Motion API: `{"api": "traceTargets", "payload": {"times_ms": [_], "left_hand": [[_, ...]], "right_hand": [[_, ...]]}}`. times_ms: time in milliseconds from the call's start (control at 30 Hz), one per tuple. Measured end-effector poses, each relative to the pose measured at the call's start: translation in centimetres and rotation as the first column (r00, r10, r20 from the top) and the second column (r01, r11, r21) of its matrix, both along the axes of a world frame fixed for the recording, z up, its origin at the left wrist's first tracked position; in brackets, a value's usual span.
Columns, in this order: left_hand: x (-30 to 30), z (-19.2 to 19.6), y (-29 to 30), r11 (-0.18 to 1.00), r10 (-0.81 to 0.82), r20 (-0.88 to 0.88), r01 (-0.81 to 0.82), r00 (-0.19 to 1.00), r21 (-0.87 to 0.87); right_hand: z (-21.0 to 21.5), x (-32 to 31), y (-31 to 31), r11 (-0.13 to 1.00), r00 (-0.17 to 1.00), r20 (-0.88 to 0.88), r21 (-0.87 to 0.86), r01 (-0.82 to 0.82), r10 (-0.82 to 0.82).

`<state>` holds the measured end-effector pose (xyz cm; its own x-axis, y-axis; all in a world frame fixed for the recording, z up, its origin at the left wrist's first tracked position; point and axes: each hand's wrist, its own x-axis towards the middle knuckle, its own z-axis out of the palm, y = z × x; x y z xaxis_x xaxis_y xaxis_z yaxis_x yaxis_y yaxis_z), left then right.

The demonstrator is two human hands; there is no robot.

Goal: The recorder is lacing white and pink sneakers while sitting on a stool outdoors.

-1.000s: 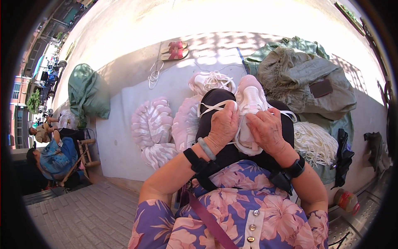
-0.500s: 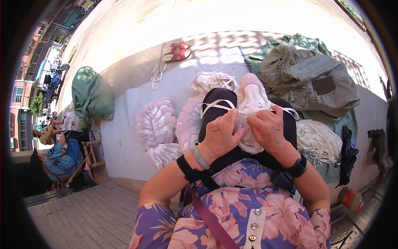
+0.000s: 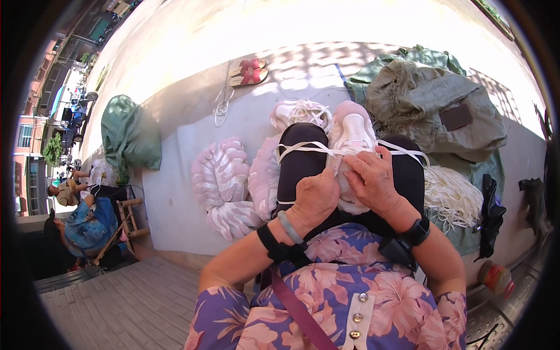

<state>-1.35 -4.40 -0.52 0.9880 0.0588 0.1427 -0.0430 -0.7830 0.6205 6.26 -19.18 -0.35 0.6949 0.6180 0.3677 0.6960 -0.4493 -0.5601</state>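
I see both hands working on a pale pink shoe (image 3: 350, 146) that rests on the lap, on black trousers (image 3: 300, 169), toe pointing far from the body. The left hand (image 3: 315, 198) sits on the near left side of the shoe with its fingers curled shut against it; I cannot tell whether they pinch a lace. The right hand (image 3: 373, 181) lies on the shoe's near right side, fingers bent and closed down on the upper. A white lace (image 3: 303, 149) runs left from the shoe across the left knee, and a second run of lace (image 3: 405, 153) crosses the right knee.

A green bangle (image 3: 289, 226) and a black strap (image 3: 274, 245) circle the left wrist; a black strap (image 3: 417, 230) circles the right.

Beyond the knees lies another pale shoe (image 3: 300, 112) with loose laces. To the left, stacked pink-and-white soles (image 3: 224, 181) lie on a grey sheet (image 3: 175, 192). To the right lies a bundle of white laces (image 3: 452, 195), with olive sacks (image 3: 431, 105) farther off. Red sandals (image 3: 249, 71) lie far away. A green bag (image 3: 128, 134) sits far left, near another person (image 3: 87, 224) on a wooden stool.
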Motion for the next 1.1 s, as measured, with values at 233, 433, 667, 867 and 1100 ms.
{"api": "traceTargets", "payload": {"times_ms": [233, 433, 667, 867, 1100], "left_hand": [[0.0, 1.0, 0.3, 0.994, -0.028, 0.099, 0.038, 0.995, -0.102], [0.6, 1.4, 0.5, 0.998, -0.048, 0.037, 0.050, 0.998, -0.041], [1.0, 2.1, 0.4, 0.997, 0.025, 0.086, -0.032, 0.996, 0.073], [1.1, 1.2, 0.6, 0.998, -0.037, 0.073, 0.033, 0.997, 0.060], [1.3, 0.1, 1.4, 0.995, -0.073, 0.144, 0.082, 0.987, -0.063]], "right_hand": [[-0.5, -0.3, 0.4, 0.998, 0.997, 0.070, 0.036, -0.044, 0.042], [-1.3, 0.4, 0.9, 1.000, 0.999, -0.040, 0.002, 0.010, -0.010], [-1.4, 0.3, 1.1, 0.997, 0.994, -0.097, 0.049, 0.055, -0.050], [-1.7, 0.1, 1.3, 0.993, 0.994, -0.085, 0.099, 0.070, -0.062], [-1.7, 0.5, 1.7, 0.996, 0.998, -0.050, 0.076, 0.050, -0.046]]}}
